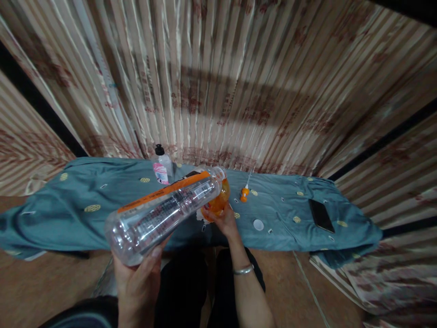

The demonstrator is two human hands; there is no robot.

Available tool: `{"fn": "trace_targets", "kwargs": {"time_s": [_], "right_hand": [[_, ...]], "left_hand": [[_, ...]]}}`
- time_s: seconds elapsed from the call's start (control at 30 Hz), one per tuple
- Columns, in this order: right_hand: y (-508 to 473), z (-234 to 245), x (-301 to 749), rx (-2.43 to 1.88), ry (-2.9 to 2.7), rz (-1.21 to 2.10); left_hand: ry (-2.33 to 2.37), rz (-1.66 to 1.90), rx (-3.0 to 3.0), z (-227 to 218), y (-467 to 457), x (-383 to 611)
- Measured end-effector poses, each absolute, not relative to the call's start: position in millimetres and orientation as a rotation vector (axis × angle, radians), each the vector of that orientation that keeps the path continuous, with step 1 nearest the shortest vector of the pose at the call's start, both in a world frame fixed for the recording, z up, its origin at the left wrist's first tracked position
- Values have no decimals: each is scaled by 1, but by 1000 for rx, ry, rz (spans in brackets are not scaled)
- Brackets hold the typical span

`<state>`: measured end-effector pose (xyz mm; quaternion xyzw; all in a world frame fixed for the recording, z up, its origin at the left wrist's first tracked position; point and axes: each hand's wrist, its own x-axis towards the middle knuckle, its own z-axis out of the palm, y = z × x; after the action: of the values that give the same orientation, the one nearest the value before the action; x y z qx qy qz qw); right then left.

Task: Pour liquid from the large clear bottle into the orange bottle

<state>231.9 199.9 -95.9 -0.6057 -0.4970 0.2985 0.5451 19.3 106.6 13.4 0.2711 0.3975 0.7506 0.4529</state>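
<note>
My left hand [141, 273] is wrapped round the base of a large clear plastic bottle [164, 214] with an orange and black label. The bottle is tilted, its mouth up and to the right, over a smaller orange bottle [218, 200]. Around that orange bottle my right hand [223, 218] is closed, holding it on or just above the cloth. The big bottle hides part of the orange one, so I cannot tell whether their mouths touch. An orange pump top [244, 194] with a thin clear tube lies to the right, and a white round cap [258, 225] is nearer me.
A blue-green patterned cloth [287, 196] covers the narrow table. At the back left stands a clear pump bottle [163, 166] with a pink label and black top. A dark phone [321, 215] lies at the right. Striped curtains [218, 82] hang behind.
</note>
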Motion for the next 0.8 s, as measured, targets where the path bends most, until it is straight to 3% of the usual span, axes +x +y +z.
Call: {"fn": "trace_targets", "kwargs": {"time_s": [0.8], "right_hand": [[197,-96,228,-1479,-1114,696]], "left_hand": [[992,1847,619,-3,106,15]]}}
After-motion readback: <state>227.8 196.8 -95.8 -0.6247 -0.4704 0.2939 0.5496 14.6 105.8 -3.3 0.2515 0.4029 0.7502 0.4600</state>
